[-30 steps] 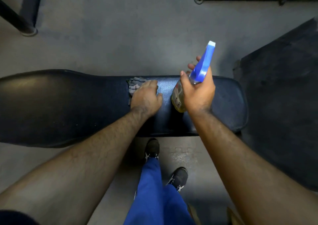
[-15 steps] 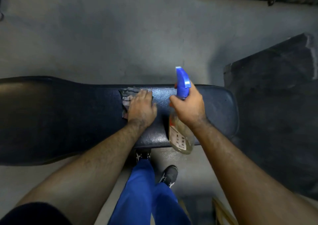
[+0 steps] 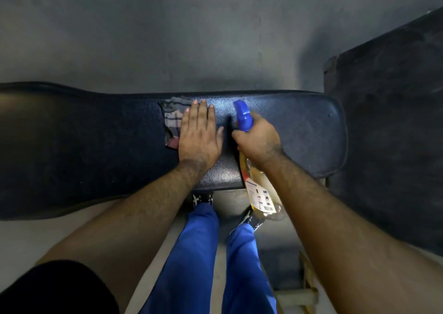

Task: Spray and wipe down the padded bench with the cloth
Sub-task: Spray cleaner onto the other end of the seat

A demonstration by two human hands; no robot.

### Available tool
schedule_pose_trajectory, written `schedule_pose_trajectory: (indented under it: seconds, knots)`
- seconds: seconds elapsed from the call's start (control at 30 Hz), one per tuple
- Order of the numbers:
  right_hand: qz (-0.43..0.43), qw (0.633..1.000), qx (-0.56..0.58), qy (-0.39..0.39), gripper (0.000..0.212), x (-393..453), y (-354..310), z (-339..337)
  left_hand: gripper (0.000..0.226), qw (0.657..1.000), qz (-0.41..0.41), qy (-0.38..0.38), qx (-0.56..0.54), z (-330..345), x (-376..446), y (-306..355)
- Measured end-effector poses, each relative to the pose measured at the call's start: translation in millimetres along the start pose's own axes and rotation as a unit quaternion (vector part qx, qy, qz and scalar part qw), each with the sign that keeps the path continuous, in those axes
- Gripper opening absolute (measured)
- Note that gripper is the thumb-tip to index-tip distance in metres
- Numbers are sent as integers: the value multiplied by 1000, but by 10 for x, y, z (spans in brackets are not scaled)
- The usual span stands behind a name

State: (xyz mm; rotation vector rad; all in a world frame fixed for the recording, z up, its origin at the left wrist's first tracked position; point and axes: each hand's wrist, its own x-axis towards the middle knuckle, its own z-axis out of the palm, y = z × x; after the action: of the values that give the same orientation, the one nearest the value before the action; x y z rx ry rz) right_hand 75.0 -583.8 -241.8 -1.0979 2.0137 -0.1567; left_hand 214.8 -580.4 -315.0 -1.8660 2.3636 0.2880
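A dark blue padded bench (image 3: 299, 131) runs across the view from left to right. A checked grey cloth (image 3: 173, 118) lies on its top, and my left hand (image 3: 199, 136) presses flat on the cloth's right part with fingers stretched out. Just right of it, my right hand (image 3: 260, 139) grips the neck of a spray bottle (image 3: 260, 193). The bottle's blue nozzle points away from me at the pad, and its clear body with yellow liquid hangs toward me over the bench's near edge.
Grey concrete floor (image 3: 191, 37) lies beyond the bench. A dark mat or platform (image 3: 393, 121) stands at the right, close to the bench's end. My blue trouser legs (image 3: 199, 253) and dark shoes are under the near edge. A pale wooden frame (image 3: 304, 294) lies bottom right.
My right hand has turned the spray bottle from nozzle-up to nozzle-forward, with its body now hanging toward me. My left hand has flattened on the cloth. The view has tilted down.
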Motion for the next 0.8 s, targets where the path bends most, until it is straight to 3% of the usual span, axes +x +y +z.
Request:
schedule_pose_trajectory:
  seconds: [0.2, 0.5, 0.7, 0.8]
  knots:
    - [-7, 1000, -11, -1, 12, 115, 26, -69, 55, 995, 75, 47, -48, 38, -103, 137]
    - [21, 1000, 14, -18, 16, 128, 299, -179, 57, 997, 66, 26, -13, 49, -150, 319]
    - [40, 999, 14, 16, 20, 128, 695, -565, 57, 991, 99, 13, -95, 108, -164, 957]
    - [57, 997, 34, 43, 26, 218, 869, -747, 61, 994, 70, -9, -85, 177, -125, 1249]
